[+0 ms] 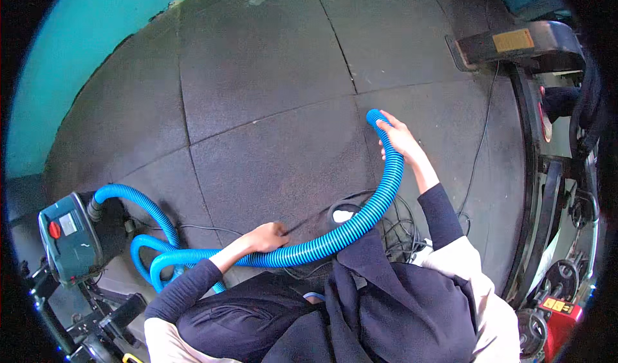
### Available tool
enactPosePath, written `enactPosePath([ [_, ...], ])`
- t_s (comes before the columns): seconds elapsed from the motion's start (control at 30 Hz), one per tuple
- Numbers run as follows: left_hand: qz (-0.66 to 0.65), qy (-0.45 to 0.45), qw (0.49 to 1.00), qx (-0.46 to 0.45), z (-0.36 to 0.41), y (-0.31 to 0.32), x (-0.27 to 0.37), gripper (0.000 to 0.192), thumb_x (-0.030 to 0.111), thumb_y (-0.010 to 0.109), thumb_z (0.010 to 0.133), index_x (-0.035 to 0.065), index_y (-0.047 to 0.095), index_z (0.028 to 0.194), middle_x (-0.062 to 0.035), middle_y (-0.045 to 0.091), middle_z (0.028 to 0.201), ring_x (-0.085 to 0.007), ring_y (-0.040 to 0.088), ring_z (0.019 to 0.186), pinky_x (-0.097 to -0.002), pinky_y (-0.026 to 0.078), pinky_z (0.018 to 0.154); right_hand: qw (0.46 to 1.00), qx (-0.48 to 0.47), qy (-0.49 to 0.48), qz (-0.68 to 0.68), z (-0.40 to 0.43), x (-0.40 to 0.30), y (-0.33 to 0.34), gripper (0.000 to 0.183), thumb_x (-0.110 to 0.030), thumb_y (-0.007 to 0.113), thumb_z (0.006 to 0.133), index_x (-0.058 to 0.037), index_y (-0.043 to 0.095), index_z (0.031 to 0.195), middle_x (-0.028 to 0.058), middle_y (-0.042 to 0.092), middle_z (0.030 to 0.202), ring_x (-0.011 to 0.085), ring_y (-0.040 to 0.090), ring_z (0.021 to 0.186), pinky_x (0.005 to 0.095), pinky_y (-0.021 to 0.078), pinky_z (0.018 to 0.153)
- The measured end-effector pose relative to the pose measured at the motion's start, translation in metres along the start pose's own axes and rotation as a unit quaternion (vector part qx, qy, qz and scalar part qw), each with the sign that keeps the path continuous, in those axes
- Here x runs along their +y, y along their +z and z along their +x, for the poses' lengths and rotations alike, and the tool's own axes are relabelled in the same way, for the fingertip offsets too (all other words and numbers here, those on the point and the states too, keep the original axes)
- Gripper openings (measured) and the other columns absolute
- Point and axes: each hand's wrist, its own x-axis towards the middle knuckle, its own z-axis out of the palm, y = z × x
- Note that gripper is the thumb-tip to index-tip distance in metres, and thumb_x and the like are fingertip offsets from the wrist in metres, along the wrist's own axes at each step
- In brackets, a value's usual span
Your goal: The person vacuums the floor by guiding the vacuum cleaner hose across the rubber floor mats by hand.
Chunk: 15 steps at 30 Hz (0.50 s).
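Note:
A thick blue corrugated hose (328, 243) curves across my lap. Near its raised end at the upper right, my right hand (397, 138) is wrapped around it. My left hand (268, 237) lies over the hose's middle stretch, its fingers curled and slightly blurred; whether it grips the hose or only rests against it cannot be told. To the left the hose loops several times and a blue corrugated length runs into a black fitting on a dark machine with a red knob (54, 230).
Dark rubber floor tiles (270, 160) spread ahead, bounded by a teal wall (82, 39). A tangled black cable (403, 227) lies beside me. Metal gym equipment (521, 49) stands at right, with another person's shoe (545, 121) beyond it. Black metal framework (111, 314) is at lower left.

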Motion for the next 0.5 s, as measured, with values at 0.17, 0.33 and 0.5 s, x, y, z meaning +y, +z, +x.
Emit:
enactPosePath([
  [0.17, 0.047, -0.030, 0.993, -0.107, -0.009, -0.017, 0.029, 0.054, 0.036, 0.058, 0.078, -0.0022, 0.058, 0.116, -0.0229, 0.064, 0.103, -0.0305, 0.061, 0.100, -0.0345, 0.047, 0.086, 1.000, -0.014, 0.020, -0.018, -0.004, 0.000, 0.007, 0.054, -0.029, 0.053, 0.091, -0.0197, 0.034, 0.141, 0.0063, 0.053, 0.067, 0.0131, 0.053, 0.043, 0.0291, 0.0487, 0.038],
  [0.33, 0.034, -0.022, 0.996, -0.077, -0.011, -0.010, 0.023, 0.053, 0.035, 0.058, 0.077, -0.0031, 0.058, 0.115, -0.0228, 0.064, 0.102, -0.0289, 0.062, 0.098, -0.0347, 0.048, 0.085, 0.997, -0.015, 0.029, -0.074, -0.010, 0.001, 0.010, 0.055, -0.029, 0.053, 0.090, -0.0195, 0.034, 0.141, 0.0058, 0.053, 0.067, 0.0124, 0.052, 0.043, 0.0277, 0.0481, 0.038],
  [0.5, 0.057, -0.009, 0.995, -0.079, -0.008, -0.001, 0.017, 0.053, 0.033, 0.058, 0.077, -0.0043, 0.056, 0.115, -0.0214, 0.066, 0.097, -0.0289, 0.063, 0.094, -0.0353, 0.048, 0.083, 0.995, -0.017, 0.045, -0.085, -0.026, 0.012, 0.010, 0.055, -0.029, 0.053, 0.090, -0.0202, 0.034, 0.141, 0.0047, 0.052, 0.067, 0.0120, 0.052, 0.044, 0.0281, 0.0483, 0.038],
])
